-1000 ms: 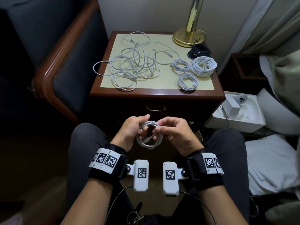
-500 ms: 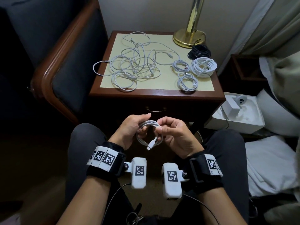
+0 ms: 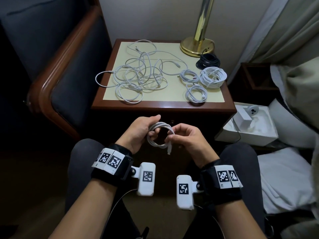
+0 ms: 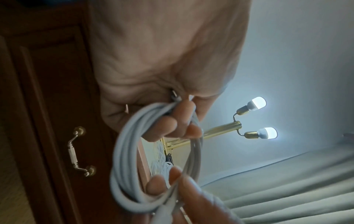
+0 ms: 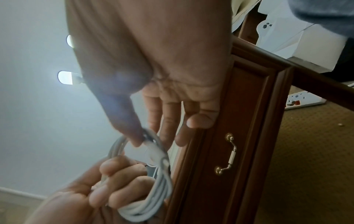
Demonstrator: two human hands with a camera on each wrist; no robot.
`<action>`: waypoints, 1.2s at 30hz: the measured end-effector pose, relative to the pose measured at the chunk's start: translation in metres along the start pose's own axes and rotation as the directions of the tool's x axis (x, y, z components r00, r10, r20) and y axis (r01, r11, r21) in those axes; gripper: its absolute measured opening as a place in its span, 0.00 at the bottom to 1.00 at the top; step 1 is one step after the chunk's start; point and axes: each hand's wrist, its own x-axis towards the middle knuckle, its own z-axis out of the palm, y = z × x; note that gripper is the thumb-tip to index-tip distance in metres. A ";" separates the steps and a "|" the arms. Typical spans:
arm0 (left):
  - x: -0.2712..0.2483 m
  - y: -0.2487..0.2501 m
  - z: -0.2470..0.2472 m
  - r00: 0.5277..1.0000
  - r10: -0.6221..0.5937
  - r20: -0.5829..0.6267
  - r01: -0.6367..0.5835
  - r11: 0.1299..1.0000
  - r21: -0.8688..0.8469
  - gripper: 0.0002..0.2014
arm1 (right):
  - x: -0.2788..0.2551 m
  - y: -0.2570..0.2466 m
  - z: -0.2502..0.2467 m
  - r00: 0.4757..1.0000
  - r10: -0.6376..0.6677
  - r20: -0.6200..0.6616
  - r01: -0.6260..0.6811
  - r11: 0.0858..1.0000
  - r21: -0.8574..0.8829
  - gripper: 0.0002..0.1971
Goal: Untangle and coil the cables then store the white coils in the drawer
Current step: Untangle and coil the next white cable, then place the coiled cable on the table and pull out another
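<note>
Both hands point(image 3: 162, 135) grip white coil point(image 3: 159, 144) — several loops, plug dangling

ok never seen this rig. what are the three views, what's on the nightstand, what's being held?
No robot: a person wearing cameras. The wide picture comes from the head; the other two look along each wrist.

The left hand grips a white cable coil; the right hand pinches its loose end near the plug.

On the nightstand: a tangle of white cables, three white coils, a black coil and a brass lamp base. The drawer is closed.
</note>
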 end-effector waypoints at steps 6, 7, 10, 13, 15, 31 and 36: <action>0.024 0.014 -0.002 0.994 0.075 -0.078 -0.057 0.975 0.214 0.12 | 0.031 -0.009 -0.014 0.986 0.019 -0.167 -0.031 0.997 -0.069 0.05; 0.033 0.016 -0.006 0.984 0.111 -0.138 -0.070 0.960 0.271 0.09 | 0.037 -0.011 -0.017 0.983 0.022 -0.184 -0.034 0.998 -0.060 0.05; 0.066 0.020 -0.030 0.888 0.242 -0.392 -0.086 0.923 0.374 0.04 | 0.053 -0.021 -0.030 0.970 0.018 -0.241 -0.034 0.998 -0.062 0.08; 0.099 0.025 -0.060 0.740 0.341 -0.579 -0.038 0.881 0.471 0.11 | 0.070 -0.038 -0.050 0.957 0.016 -0.290 -0.035 0.998 -0.060 0.07; 0.118 0.029 -0.074 0.657 0.428 -0.621 -0.010 0.828 0.560 0.19 | 0.084 -0.054 -0.064 0.944 0.004 -0.330 -0.026 0.998 -0.063 0.07; 0.185 0.000 -0.093 0.566 0.533 -0.629 0.351 0.534 0.769 0.27 | 0.293 -0.129 -0.123 0.763 -0.247 -0.598 -0.268 0.721 -0.639 0.12; 0.185 0.001 -0.093 0.559 0.542 -0.627 0.357 0.525 0.773 0.26 | 0.326 -0.125 -0.114 0.789 -0.260 -0.557 -0.400 0.472 -0.786 0.14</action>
